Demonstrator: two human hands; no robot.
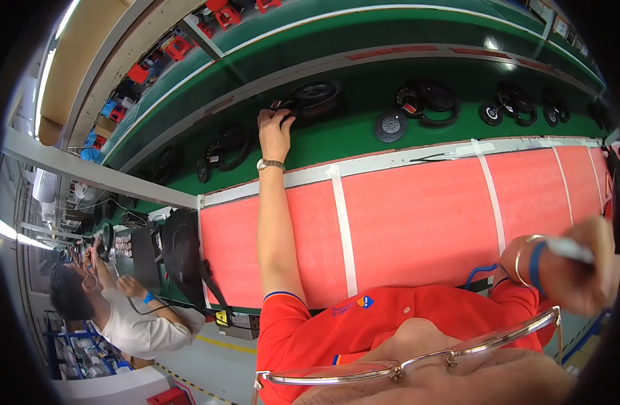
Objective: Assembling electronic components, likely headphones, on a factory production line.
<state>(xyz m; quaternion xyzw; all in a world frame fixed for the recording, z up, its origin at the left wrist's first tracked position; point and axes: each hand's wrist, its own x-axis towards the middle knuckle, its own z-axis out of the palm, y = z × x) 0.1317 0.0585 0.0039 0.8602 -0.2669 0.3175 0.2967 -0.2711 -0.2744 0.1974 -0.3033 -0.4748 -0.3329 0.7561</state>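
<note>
My left hand (pixel 275 133), with a watch on its wrist, reaches out over the green belt (pixel 354 135). Its fingers close on the near-left part of a black ring-shaped assembly (pixel 316 98); the exact part gripped is mostly hidden. At the far right, my right hand (pixel 590 263) is raised and smeared by motion. A blurred white thing (pixel 570 249) shows against it, too unclear to name, and a blue band and a bangle circle that wrist.
More black ring assemblies with round discs lie along the belt, one with a loose-looking disc (pixel 390 126). Before me stretches a pink-covered ledge (pixel 418 223) with white tape strips. A black bag (pixel 181 250) hangs at left, near a seated co-worker (pixel 131 310). A grey metal bar (pixel 100 169) crosses there.
</note>
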